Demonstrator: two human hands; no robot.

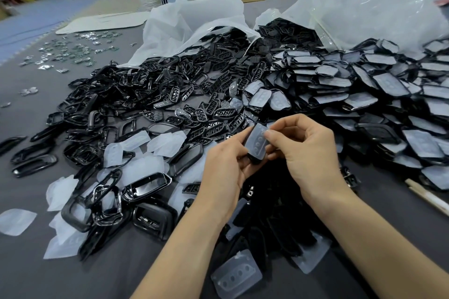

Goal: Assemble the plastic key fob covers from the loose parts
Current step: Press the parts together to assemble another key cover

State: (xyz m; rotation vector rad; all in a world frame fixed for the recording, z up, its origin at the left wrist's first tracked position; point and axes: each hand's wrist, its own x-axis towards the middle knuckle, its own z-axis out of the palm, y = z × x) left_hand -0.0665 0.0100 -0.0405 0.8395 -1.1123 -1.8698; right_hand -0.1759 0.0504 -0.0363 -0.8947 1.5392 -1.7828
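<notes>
A key fob cover (257, 144), a black shell with a translucent button pad on top, is held above the table between both hands. My left hand (224, 165) grips its lower left edge from below. My right hand (308, 150) pinches its right edge with thumb and forefinger. Glossy black frames (145, 184) lie loose at the left. Black button grids (218, 114) are heaped in the middle. Translucent pads (165, 143) are scattered at the near left. Stacked covers with pads fitted (364, 94) fill the right.
The grey table (48, 274) carries two clear plastic bags (184, 24) spilling parts at the back. Small metal pieces (73, 48) lie scattered at the far left. A wooden stick (427, 195) lies at the right edge. A loose pad (237, 274) lies near my forearms.
</notes>
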